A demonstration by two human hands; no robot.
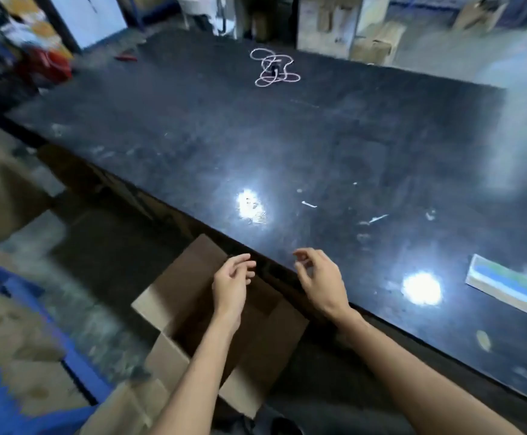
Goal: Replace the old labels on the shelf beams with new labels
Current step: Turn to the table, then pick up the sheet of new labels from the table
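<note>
My left hand (232,282) hovers over an open cardboard box (174,296) by the table's front edge, fingers loosely apart and holding nothing. A little to its right, my right hand (318,277) hangs over the edge of the dark table (287,146), fingers curled but apart, also with nothing in it. A sheet with blue, green and tan stripes (503,284), possibly labels, lies flat on the table to the right of my right hand. No shelf beam label can be made out; the picture is blurred.
A tangled white cord (273,67) lies far back on the table. Small white scraps (309,204) dot the tabletop. A blue shelf frame (67,350) with cartons stands at lower left. More cardboard boxes (375,42) sit beyond the table, and red items (44,65) at far left.
</note>
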